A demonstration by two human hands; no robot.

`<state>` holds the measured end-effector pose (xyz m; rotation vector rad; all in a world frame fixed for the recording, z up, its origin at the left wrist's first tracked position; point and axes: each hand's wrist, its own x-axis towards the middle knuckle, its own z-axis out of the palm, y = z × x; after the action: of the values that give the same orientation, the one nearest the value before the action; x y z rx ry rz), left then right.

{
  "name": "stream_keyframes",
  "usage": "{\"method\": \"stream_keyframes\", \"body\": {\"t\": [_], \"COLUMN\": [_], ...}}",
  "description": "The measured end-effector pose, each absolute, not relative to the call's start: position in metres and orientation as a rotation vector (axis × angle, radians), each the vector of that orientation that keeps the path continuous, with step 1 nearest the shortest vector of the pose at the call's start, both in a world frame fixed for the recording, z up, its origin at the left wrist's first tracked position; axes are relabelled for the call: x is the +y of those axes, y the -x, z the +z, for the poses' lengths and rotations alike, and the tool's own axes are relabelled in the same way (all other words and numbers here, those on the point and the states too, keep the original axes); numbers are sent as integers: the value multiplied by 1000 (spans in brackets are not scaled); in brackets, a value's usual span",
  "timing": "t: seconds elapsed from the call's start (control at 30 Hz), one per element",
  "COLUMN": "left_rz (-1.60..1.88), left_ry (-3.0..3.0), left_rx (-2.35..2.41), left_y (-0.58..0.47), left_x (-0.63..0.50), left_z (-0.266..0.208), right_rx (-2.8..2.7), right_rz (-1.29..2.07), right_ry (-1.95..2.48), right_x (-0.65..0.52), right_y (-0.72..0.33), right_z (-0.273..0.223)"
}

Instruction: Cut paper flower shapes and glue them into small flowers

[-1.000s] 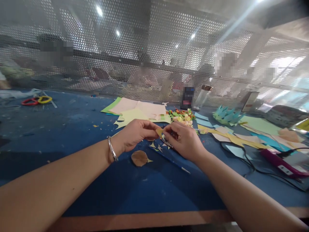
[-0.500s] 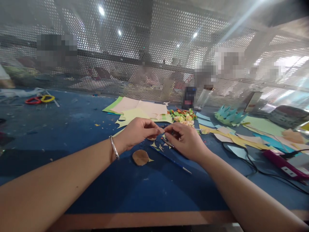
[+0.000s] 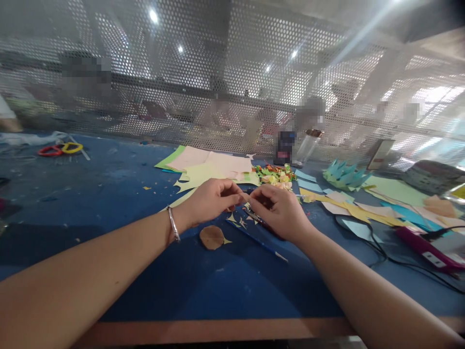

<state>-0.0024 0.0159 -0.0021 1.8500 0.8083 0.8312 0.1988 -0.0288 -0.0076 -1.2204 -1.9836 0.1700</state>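
My left hand [image 3: 218, 199], with a silver bangle at the wrist, pinches thumb to fingers above the table. Its fingertips meet those of my right hand [image 3: 281, 209], also closed in a pinch. Between them is a small pale pink paper piece [image 3: 245, 197], mostly covered by the fingers. Under and in front of the hands lie a round brown disc [image 3: 211, 237], a thin blue stick with a metallic tip [image 3: 257, 241] and several pointed paper scraps [image 3: 232, 219]. Just behind the hands is a heap of small coloured paper pieces [image 3: 278, 177].
Pale paper sheets [image 3: 228, 162] lie behind my left hand. Red and yellow scissors [image 3: 61, 149] rest far left. On the right are paper strips [image 3: 348, 206], a spiky blue-green paper piece [image 3: 345, 175] and a purple power strip [image 3: 432, 249] with black cables. A perforated metal screen [image 3: 163, 97] closes the back.
My fingertips have drawn closer together, and less of the pale paper piece shows between them. The left hand has shifted slightly. The things on the table stay put.
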Motion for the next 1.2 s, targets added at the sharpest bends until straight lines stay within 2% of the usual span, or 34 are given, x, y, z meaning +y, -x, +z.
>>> {"method": "stream_keyframes", "body": {"t": [0.33, 0.63, 1.2], "left_rz": [1124, 985, 1116], "left_ry": [-1721, -1378, -1112], "left_rx": [914, 902, 857], "left_y": [7, -5, -18], "left_x": [25, 12, -4], "left_z": [-1, -4, 3], "right_rx": [-1910, -1942, -2051], "right_rz": [110, -54, -487], "right_ry": [1252, 1253, 1183], "right_x": [-22, -21, -24], "right_y": [-201, -197, -191], "right_z": [-9, -15, -18]}}
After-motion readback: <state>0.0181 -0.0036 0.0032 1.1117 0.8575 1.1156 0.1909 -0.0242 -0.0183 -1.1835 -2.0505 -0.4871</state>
